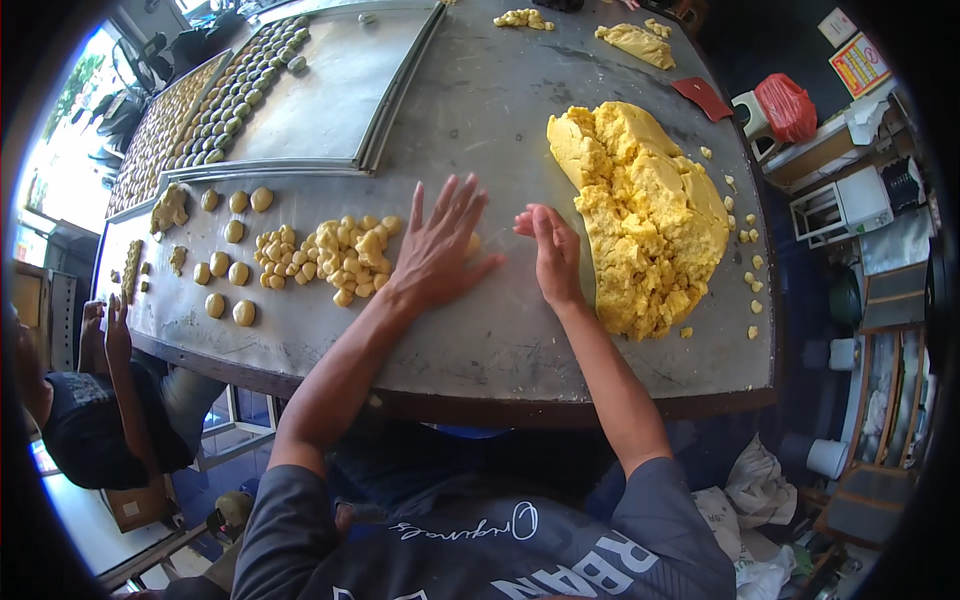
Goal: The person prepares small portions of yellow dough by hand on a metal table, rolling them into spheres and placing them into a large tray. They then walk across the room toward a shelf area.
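Observation:
My left hand (pixel 440 250) lies over the metal table with its fingers spread, beside a pile of small yellow dough pieces (pixel 348 255). A bit of pale dough (pixel 474 244) shows between its thumb and forefinger. My right hand (pixel 553 253) is closed, its thumb along the curled fingers; whatever lies inside them is hidden. Just to its right sits a big crumbly mound of yellow dough (pixel 650 220). Left of the small pieces are several round dough balls (pixel 238 273) and a lump of browner dough (pixel 170 209).
Metal trays (pixel 310 95) with rows of shaped pieces (pixel 245 90) lie at the far left. A red scraper (pixel 703 98) and another dough lump (pixel 637 46) are at the far right. Dough crumbs (pixel 752 287) dot the right edge. A co-worker (pixel 115 400) works at the left.

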`<state>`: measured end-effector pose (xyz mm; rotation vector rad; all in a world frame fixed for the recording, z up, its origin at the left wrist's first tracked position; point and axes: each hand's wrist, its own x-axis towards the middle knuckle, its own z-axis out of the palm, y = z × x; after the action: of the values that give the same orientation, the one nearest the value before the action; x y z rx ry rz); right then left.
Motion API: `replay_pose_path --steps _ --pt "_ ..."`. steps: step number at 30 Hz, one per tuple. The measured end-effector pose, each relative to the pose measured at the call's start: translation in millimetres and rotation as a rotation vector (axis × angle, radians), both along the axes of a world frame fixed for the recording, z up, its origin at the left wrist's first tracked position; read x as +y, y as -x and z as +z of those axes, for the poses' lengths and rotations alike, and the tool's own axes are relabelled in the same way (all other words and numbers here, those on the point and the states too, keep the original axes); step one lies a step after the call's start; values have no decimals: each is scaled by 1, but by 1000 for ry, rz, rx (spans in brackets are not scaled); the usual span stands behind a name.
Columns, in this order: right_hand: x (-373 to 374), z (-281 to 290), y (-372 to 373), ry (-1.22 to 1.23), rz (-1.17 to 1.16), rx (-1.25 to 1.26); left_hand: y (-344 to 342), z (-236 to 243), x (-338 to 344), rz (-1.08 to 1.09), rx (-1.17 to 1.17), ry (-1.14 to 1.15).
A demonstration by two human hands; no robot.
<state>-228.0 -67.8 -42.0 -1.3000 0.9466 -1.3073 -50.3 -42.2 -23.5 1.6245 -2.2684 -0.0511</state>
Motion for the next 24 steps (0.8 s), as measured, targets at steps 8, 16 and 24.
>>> replay_pose_path --steps 8,16,24 --pt "-1 6 2 36 -5 31 -4 6 -1 -68 71 -33" --pt "0 4 3 48 -18 37 2 12 2 -147 101 22" --pt "0 3 2 58 -22 67 -1 6 2 -182 113 -39"
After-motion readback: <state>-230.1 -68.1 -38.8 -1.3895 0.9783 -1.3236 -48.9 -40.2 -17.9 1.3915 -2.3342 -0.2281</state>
